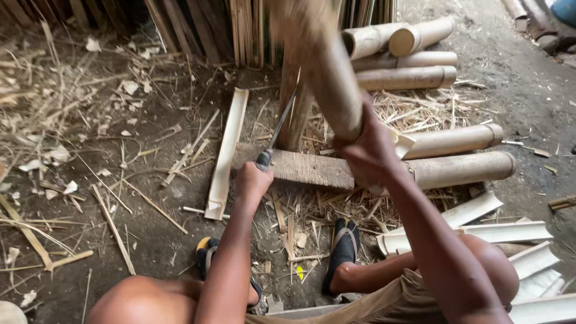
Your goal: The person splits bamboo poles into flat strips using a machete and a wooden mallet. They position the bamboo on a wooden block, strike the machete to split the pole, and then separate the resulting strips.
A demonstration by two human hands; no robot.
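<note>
At one o'clock we see a stack of bamboo tubes (408,60), and at four o'clock pale split slats (516,231). A long split piece (227,153) lies near ten o'clock on the dirt floor (150,198), amid what look like dry shavings (54,102).

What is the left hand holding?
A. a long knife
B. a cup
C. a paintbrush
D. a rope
A: the left hand grips the dark handle of a long knife, whose blade points up against the upright bamboo piece standing on the wooden plank.
</note>
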